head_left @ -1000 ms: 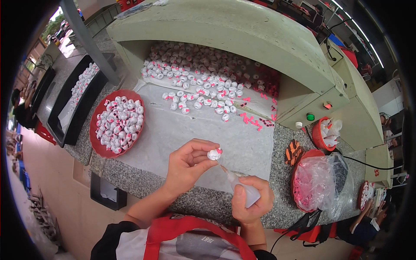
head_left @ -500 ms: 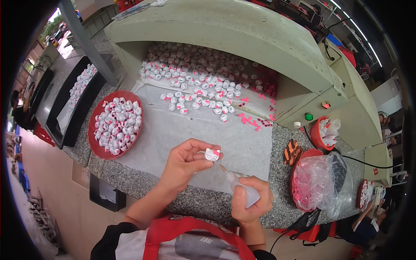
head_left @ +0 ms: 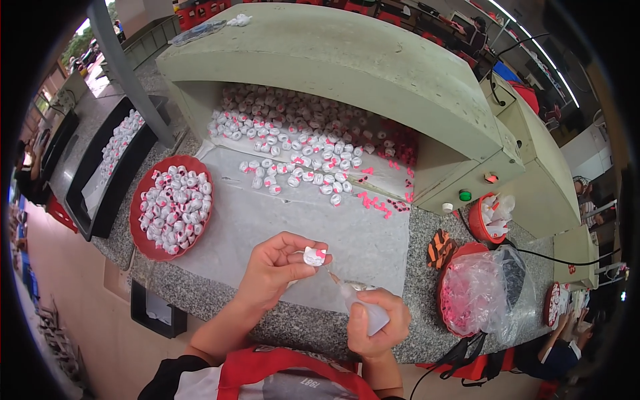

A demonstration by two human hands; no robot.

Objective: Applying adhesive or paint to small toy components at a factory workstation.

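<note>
My left hand (head_left: pixel 272 268) pinches a small white cat-head figure (head_left: pixel 313 257) with a pink bow between thumb and fingers. In my right hand (head_left: pixel 381 327) is a translucent white squeeze bottle (head_left: pixel 365 308), its thin needle tip pointing up and left toward the figure's lower right side. The tip is very close to the figure; whether it touches cannot be made out. Beyond my hands, many similar white figures (head_left: pixel 300 143) lie on a white paper sheet (head_left: pixel 300 220). Small pink bow pieces (head_left: pixel 373 202) are scattered at their right.
A pale green arched machine housing (head_left: pixel 320 60) spans the back. At left stand a red bowl (head_left: pixel 138 230) heaped with white figures and a black tray (head_left: pixel 100 223). On the right are a plastic-covered red bowl (head_left: pixel 445 319), an orange-and-black striped piece (head_left: pixel 440 250), a red cup (head_left: pixel 477 223) and a cable.
The view has shifted slightly, so the bench sits a little lower and further left. Both hands keep nearly the same pose, with the bottle tip still near the figure.
</note>
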